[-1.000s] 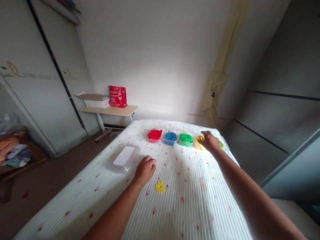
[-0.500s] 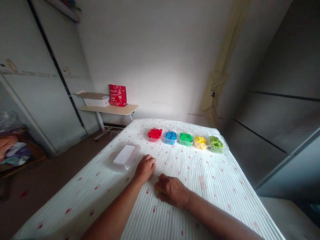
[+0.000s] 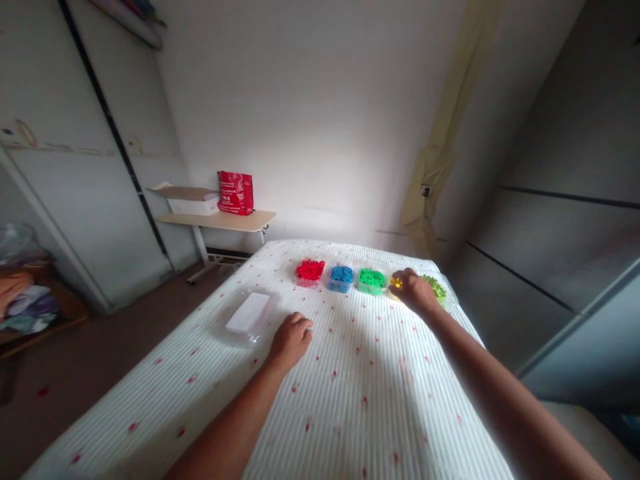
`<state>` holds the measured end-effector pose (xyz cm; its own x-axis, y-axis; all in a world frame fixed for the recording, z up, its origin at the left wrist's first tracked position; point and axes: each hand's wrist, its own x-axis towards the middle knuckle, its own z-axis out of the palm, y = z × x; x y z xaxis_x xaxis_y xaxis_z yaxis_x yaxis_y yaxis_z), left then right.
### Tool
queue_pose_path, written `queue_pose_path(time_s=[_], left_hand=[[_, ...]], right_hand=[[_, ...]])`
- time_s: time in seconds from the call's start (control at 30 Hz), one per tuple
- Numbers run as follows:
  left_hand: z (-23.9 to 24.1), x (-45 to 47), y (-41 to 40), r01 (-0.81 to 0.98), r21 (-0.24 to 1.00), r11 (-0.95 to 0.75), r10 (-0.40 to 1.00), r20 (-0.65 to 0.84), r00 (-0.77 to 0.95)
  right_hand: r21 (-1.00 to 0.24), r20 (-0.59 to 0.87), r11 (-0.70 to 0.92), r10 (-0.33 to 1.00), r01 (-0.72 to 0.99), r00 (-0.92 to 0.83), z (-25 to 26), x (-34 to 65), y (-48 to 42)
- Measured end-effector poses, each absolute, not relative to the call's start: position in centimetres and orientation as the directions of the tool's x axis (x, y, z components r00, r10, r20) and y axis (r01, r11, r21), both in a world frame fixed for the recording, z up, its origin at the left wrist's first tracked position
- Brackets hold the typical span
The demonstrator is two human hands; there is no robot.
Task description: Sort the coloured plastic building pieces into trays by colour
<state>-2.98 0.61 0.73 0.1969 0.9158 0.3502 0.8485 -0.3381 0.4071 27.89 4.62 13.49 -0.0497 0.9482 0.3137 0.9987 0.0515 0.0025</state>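
My right hand (image 3: pixel 413 288) is at the box of yellow pieces (image 3: pixel 395 283), with its curled fingers over the pieces. It covers most of that box, and whatever its fingertips grip is hidden. My left hand (image 3: pixel 293 339) rests on the white cover, fingers curled in and closed; something small and pale may show at its fingertips. Left of it lies a clear plastic box (image 3: pixel 249 313) with a white rectangle in it. In the row with the yellow box stand clear boxes of red pieces (image 3: pixel 310 271), blue pieces (image 3: pixel 341 275), green pieces (image 3: pixel 372 278) and light green pieces (image 3: pixel 436 288).
The white ribbed cover (image 3: pixel 350 413) with red marks spreads over the work surface. Beyond its far left corner, a small side table (image 3: pixel 245 221) holds a red bag (image 3: pixel 235 193) and a white box (image 3: pixel 193 204). A grey cabinet (image 3: pixel 565 247) stands along the right.
My right hand has moved forward and to the right, from beside my left hand to the yellow box. My left hand has stayed in place.
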Motion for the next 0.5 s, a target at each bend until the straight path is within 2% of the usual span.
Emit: queue_pose_path(time_s=[0.1, 0.33, 0.5], left_hand=[[0.9, -3.0, 0.6, 0.851, 0.400, -0.339, 0.915, 0.350, 0.200], [1.2, -2.9, 0.2, 0.862, 0.385, -0.329, 0.920, 0.335, 0.201], [2.1, -2.8, 1.3, 0.882, 0.380, -0.279, 0.930, 0.335, 0.150]], right_hand=[[-0.015, 0.348, -0.010, 0.937, 1.000, 0.014, 13.7, 28.8, 6.5], [-0.038, 0.264, 0.270, 0.931, 0.962, -0.251, 7.1, 25.1, 3.1], [-0.025, 0.253, 0.353, 0.908, 0.935, -0.335, 3.0, 23.8, 1.1]])
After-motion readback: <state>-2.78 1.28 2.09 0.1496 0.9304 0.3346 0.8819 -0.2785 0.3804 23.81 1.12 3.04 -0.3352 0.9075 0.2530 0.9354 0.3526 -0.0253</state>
